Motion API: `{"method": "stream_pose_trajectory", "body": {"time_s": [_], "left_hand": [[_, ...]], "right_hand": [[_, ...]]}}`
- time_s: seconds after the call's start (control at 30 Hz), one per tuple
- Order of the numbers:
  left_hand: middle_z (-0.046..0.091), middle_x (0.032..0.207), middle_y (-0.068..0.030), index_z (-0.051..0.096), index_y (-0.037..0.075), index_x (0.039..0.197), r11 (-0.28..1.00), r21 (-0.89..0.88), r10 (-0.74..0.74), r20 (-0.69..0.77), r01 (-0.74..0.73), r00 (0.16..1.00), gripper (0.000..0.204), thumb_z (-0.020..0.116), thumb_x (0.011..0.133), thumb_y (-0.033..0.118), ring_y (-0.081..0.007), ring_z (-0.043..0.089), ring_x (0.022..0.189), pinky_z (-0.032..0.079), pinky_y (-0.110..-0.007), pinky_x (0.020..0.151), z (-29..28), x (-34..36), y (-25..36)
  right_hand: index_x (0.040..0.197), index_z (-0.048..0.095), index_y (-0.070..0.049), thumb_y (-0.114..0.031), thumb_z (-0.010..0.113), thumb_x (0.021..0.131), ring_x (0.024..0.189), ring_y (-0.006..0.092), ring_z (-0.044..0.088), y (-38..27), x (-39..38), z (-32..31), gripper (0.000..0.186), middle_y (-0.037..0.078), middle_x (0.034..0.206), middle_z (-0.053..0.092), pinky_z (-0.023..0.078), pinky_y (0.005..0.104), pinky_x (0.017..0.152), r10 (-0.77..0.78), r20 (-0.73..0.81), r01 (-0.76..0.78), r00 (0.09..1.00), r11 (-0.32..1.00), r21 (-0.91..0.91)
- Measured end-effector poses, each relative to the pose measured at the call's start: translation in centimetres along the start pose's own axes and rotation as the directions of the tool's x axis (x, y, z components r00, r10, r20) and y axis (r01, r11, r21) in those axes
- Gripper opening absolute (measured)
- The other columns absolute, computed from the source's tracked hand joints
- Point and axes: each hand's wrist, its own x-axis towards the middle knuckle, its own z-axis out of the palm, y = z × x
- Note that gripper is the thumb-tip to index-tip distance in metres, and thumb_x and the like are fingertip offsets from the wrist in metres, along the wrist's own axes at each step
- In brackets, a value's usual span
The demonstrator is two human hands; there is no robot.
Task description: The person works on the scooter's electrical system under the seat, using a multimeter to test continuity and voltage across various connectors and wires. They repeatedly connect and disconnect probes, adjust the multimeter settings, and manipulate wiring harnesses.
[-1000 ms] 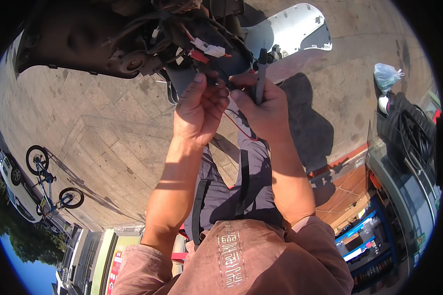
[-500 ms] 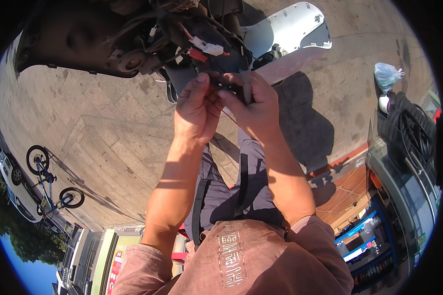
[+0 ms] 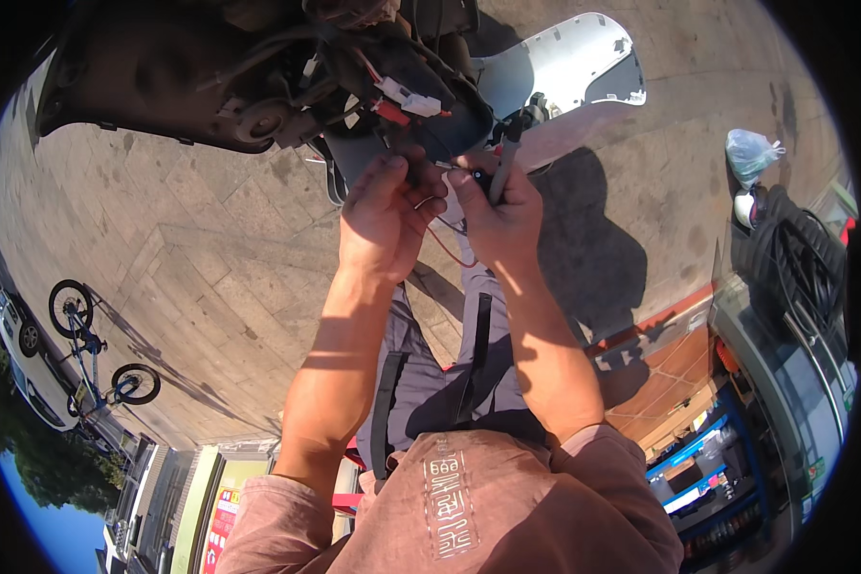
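Note:
My left hand [image 3: 385,218] is closed, its thumb and fingers pinched on a thin wire end; the fingertips lie partly in shadow. A thin red wire [image 3: 444,247] hangs in a loop below the hands. My right hand [image 3: 499,215] wraps round a dark tool with a grey handle [image 3: 503,170], its exact kind unclear. The two hands face each other with a small gap between the fingertips. Just beyond them, a white connector [image 3: 411,99] and a red connector [image 3: 391,113] hang on wires from the opened dark vehicle body [image 3: 153,72].
A white curved panel [image 3: 574,57] lies on the paving at the far right. Further right are a tied plastic bag [image 3: 751,153] and black coiled hoses [image 3: 799,249]. A bicycle [image 3: 91,354] and a parked car [image 3: 33,364] stand left. Blue shelving [image 3: 708,469] is at lower right.
My right hand has drawn slightly away to the right, with the grey handle tilting right. The gap between the hands is wider, and more of the red wire loop shows.

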Motion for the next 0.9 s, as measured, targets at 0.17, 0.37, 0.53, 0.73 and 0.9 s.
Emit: {"method": "stream_pose_trajectory", "body": {"time_s": [0.17,0.37,0.53,0.73,0.9], "left_hand": [[0.066,0.085,-0.0076,0.062,0.002,0.106,0.985,0.175,-0.005,0.002,0.005,1.0,0.018,0.062,0.092,0.013,-0.0143,0.063,0.073,0.053,-0.027,0.067,0.3,0.0,0.0],[0.067,0.085,-0.0063,0.064,0.001,0.105,0.958,0.286,-0.003,-0.005,0.005,1.0,0.019,0.065,0.091,0.014,-0.014,0.064,0.074,0.052,-0.025,0.067,-0.2,0.6,0.1],[0.069,0.088,-0.008,0.064,0.003,0.105,0.957,0.288,0.014,-0.021,-0.007,1.0,0.019,0.065,0.091,0.016,-0.0152,0.065,0.075,0.052,-0.026,0.067,-0.4,0.9,-0.4],[0.069,0.089,-0.0088,0.064,0.004,0.103,0.966,0.258,-0.005,-0.001,0.005,1.0,0.017,0.065,0.092,0.017,-0.0161,0.065,0.074,0.052,-0.027,0.066,-0.6,1.3,-0.6],[0.07,0.089,-0.0094,0.063,0.005,0.101,0.966,0.256,-0.025,0.001,0.024,1.0,0.013,0.062,0.093,0.015,-0.017,0.066,0.076,0.053,-0.028,0.067,-1.0,1.3,-0.2]], "right_hand": [[0.098,0.061,0.002,0.003,0.066,0.084,0.078,0.0099,0.062,0.7,-0.6,1.0,0.015,0.006,0.088,0.067,0.05,0.0254,0.071,0.161,0.028,-0.162,0.987,0.939,0.304],[0.1,0.062,0.0,0.0,0.064,0.087,0.078,0.0096,0.061,1.1,-0.2,0.3,0.013,0.006,0.086,0.066,0.049,0.0248,0.071,0.038,0.012,-0.038,0.999,0.999,0.033],[0.102,0.064,-0.002,-0.005,0.064,0.088,0.078,0.0101,0.058,0.7,-0.6,-0.6,0.015,0.005,0.088,0.065,0.046,0.0245,0.071,0.132,-0.012,-0.132,0.991,0.991,0.031],[0.109,0.064,-0.001,-0.008,0.064,0.089,0.079,0.0115,0.057,1.4,0.0,-1.2,0.021,0.005,0.09,0.062,0.046,0.0248,0.071,0.064,-0.035,-0.069,0.997,0.985,-0.16],[0.125,0.053,0.001,-0.011,0.054,0.095,0.076,0.0125,0.056,0.9,-1.2,-2.2,0.032,0.007,0.091,0.06,0.046,0.0244,0.068,0.063,0.063,-0.062,0.996,0.998,-0.027]]}}
